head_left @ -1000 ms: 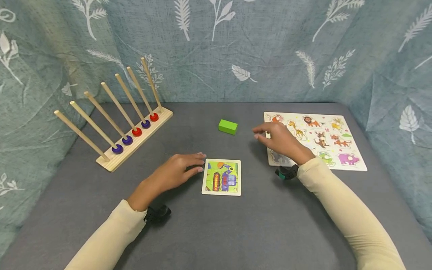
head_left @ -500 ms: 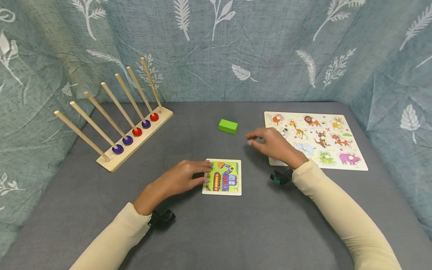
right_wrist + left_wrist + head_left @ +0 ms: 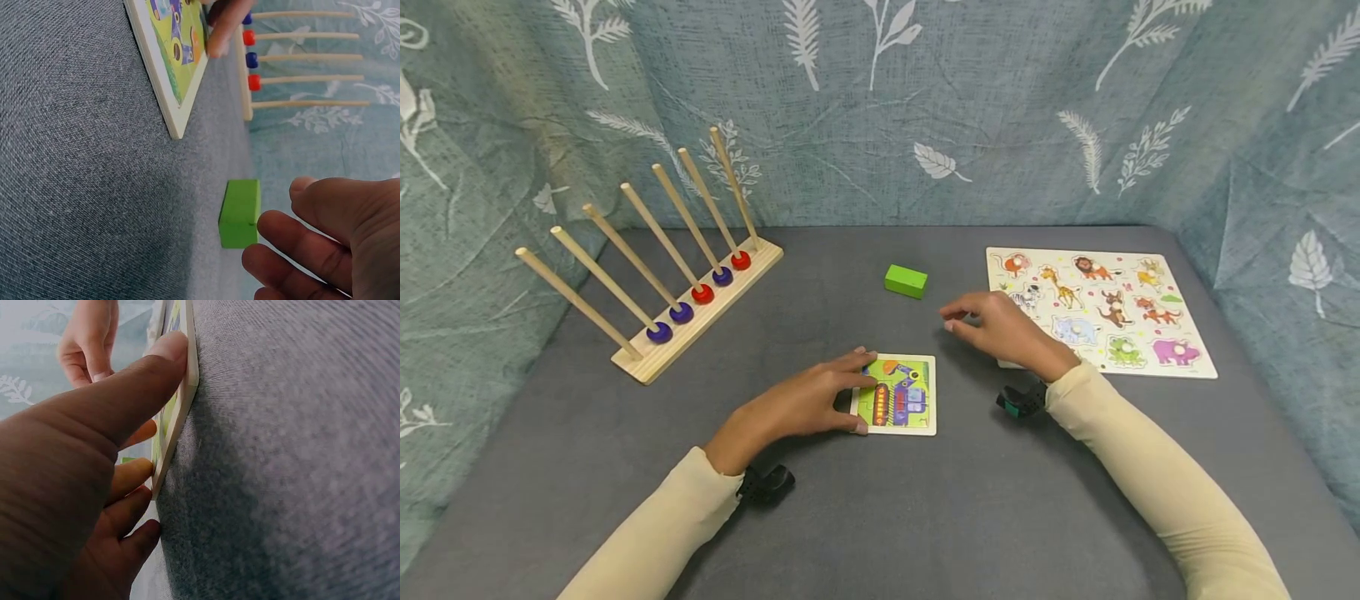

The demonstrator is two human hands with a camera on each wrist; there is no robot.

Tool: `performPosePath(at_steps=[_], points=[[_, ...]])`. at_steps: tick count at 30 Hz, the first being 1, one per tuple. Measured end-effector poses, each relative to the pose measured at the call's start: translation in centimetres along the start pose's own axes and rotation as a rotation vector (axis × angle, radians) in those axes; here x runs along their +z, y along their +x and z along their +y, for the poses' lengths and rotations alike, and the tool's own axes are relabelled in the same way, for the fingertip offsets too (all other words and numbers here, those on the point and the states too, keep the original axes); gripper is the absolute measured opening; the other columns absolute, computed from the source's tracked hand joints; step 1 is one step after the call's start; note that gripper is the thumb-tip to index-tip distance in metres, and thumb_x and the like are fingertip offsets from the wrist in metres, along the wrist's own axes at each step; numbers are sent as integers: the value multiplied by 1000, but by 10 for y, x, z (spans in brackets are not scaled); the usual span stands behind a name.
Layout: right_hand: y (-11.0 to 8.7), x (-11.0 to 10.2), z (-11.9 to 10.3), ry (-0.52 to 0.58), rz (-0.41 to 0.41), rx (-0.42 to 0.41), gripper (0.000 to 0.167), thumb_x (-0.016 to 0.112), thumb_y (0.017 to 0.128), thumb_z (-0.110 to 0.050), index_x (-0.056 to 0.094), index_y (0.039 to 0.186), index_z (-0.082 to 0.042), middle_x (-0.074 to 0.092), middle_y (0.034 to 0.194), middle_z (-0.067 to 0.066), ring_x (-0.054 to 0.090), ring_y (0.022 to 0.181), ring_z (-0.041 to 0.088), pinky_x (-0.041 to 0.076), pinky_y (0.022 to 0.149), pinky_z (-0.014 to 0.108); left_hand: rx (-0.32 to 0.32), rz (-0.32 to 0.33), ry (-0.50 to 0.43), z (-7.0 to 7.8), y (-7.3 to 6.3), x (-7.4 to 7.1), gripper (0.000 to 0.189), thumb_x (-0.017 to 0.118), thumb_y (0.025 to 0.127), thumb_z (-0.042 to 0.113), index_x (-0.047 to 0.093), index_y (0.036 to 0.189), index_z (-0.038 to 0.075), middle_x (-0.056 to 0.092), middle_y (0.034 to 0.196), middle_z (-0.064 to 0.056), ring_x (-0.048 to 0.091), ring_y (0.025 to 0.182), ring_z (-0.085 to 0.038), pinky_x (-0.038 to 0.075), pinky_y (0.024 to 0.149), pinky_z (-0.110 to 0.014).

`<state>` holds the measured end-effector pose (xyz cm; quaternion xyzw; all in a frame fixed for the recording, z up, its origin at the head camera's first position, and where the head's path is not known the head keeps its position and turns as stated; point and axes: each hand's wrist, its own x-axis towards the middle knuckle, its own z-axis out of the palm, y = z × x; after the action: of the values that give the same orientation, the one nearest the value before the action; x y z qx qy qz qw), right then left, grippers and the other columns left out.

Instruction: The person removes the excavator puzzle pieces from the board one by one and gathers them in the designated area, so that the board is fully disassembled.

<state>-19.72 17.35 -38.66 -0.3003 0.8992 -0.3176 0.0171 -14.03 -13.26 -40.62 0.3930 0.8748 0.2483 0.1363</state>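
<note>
A small square jigsaw puzzle (image 3: 901,396) with a purple-and-orange excavator picture and a pale frame lies flat on the table. My left hand (image 3: 805,398) reaches over its left side, the thumb at the near edge and the fingers spread toward the far left corner. In the left wrist view the straight thumb (image 3: 165,356) lies along the puzzle's frame (image 3: 187,403). My right hand (image 3: 996,327) hovers to the puzzle's upper right, loosely bent and holding nothing. Beyond it, a green block (image 3: 906,282) lies on the table; in the right wrist view this block (image 3: 239,212) shows past the fingertips.
At the back left stands a wooden peg rack (image 3: 700,312) with tall rods and several red and blue beads. An animal peg puzzle board (image 3: 1195,365) lies at the right, partly under the right hand and wrist. A patterned curtain (image 3: 1022,108) hangs behind the grey table (image 3: 895,517).
My left hand has moved right from beside the jigsaw puzzle onto its left side, the thumb spreading toward the near edge. My right hand has drifted left and nearer, off the animal board.
</note>
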Motion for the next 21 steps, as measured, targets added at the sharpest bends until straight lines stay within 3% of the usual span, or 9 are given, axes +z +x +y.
performPosePath(at_steps=[9, 21], points=[[-1, 3, 1, 20, -8, -4, 25, 65, 95, -14, 70, 116, -1, 70, 109, 10, 65, 101, 22, 52, 88, 41, -10, -45, 34, 3, -3, -2, 68, 81, 80, 36, 57, 136, 5, 31, 155, -13, 22, 144, -31, 27, 112, -48], [-1, 5, 0, 15, -10, -16, 25, 64, 96, -15, 70, 116, -1, 70, 109, 9, 64, 102, 22, 52, 88, 42, -44, -54, 135, 10, -11, -7, 66, 80, 81, 37, 58, 135, 5, 34, 152, -16, 31, 140, -34, 33, 107, -53]])
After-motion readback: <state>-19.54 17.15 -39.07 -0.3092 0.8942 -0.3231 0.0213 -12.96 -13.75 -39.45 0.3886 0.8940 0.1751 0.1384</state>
